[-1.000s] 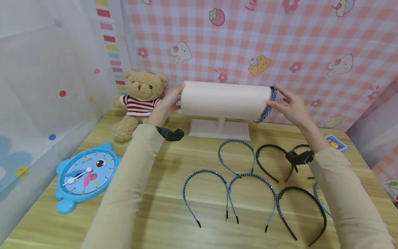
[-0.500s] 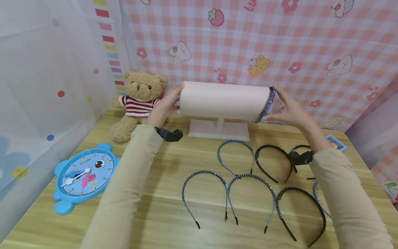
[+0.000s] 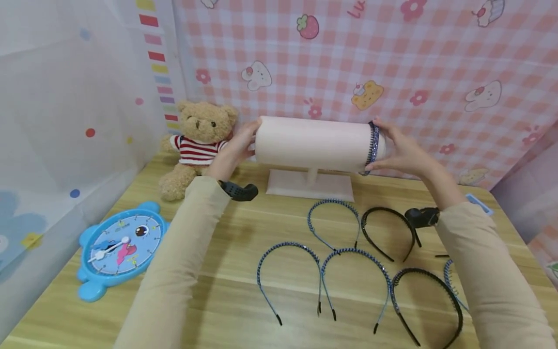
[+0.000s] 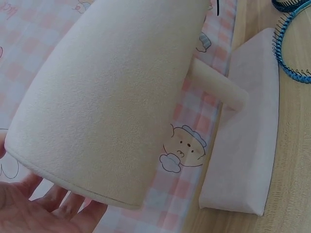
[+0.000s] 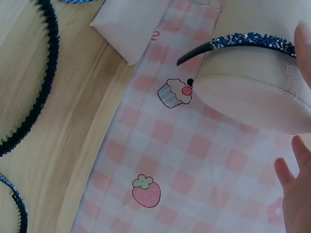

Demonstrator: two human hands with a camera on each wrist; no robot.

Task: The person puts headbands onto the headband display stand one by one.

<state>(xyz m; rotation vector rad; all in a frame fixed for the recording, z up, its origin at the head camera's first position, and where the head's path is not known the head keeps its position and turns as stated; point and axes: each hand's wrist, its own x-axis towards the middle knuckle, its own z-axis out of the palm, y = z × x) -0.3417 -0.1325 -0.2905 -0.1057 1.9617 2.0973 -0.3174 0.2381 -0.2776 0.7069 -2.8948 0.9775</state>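
Observation:
A white, padded headband stand (image 3: 314,143) stands at the back of the table, its cylinder lying sideways on a short post. My left hand (image 3: 237,148) holds the cylinder's left end, and in the left wrist view its fingers (image 4: 63,204) bend around the rim. Near the other end, a glittery blue-black headband (image 3: 373,145) with inner teeth sits over the cylinder. My right hand (image 3: 405,152) grips this headband, fingers at its top and thumb at its lower front. A strip of bare cylinder shows beyond the headband in the right wrist view, where one dark tip sticks out.
Several blue and black headbands (image 3: 355,250) lie on the wooden table (image 3: 226,300) in front of the stand. A teddy bear (image 3: 202,145) sits left of it, with a blue toy clock (image 3: 122,247) nearer. Patterned cloth hangs behind. A small blue-edged item lies right.
The headband has moved left from the cylinder's right edge onto it, and my right hand has gone with it. Its thumb has shifted lower. My left hand stays at the left end.

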